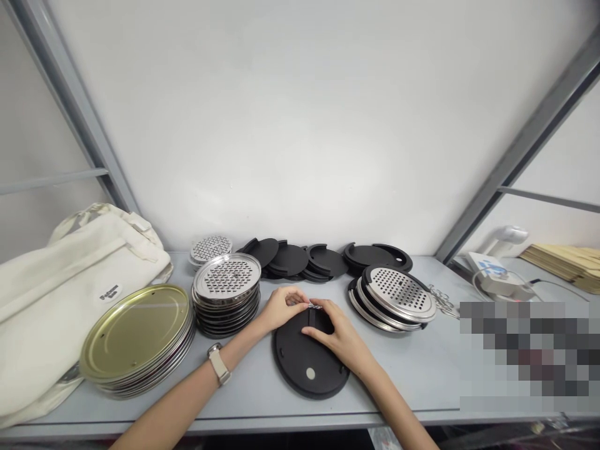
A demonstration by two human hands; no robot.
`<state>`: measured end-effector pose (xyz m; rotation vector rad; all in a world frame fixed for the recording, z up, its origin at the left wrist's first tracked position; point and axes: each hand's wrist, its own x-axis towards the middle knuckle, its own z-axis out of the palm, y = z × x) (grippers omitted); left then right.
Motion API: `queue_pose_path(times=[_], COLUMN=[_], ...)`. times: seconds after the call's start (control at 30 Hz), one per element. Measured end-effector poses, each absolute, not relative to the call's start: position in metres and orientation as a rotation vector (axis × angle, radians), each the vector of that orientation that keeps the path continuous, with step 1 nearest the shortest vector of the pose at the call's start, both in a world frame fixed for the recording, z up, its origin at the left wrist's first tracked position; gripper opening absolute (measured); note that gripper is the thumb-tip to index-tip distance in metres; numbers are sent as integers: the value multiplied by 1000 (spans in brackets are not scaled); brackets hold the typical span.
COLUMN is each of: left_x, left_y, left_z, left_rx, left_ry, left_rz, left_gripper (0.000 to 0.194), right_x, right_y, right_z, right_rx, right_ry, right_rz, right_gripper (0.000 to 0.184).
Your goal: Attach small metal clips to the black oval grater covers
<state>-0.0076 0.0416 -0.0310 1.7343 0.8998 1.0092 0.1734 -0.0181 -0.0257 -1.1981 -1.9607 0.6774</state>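
Note:
A black round disc [300,350] with a pale dot near its front lies before me on the grey table. At its far edge, my left hand [284,306] is closed, thumb and forefinger pinching a small shiny metal piece [313,305] whose exact shape is too small to make out. My right hand [335,337] grips the disc's right side, its thumb on the upper face and its fingers along the far edge. The right forefinger reaches to the metal piece. Part of the disc's far rim is hidden by the hands.
Left stand a gold-topped lid stack [135,331], a cream bag [42,312] and stacked grater discs [227,278]. Black discs [288,259] line the wall. Right are more grater discs [398,290], wire pieces [443,301], a white device [497,278] and brown cardboard [562,265].

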Motion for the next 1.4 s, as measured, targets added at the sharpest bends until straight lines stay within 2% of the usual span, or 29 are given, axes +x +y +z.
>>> queue_pose_path(times=[0.27, 0.57, 1.4], left_x=[-7, -8, -8], left_y=[41, 42, 43], left_z=[-30, -32, -34], left_rx=[1730, 1746, 1706], left_ry=[902, 889, 882], left_rz=[1001, 1007, 1002], left_gripper=[17, 18, 24], right_x=[173, 173, 173], right_y=[-17, -19, -18], right_z=[-26, -26, -24], right_rx=[-1209, -1247, -1192], right_ry=[-1971, -1959, -2000], right_rz=[681, 709, 649], right_gripper=[47, 59, 47])
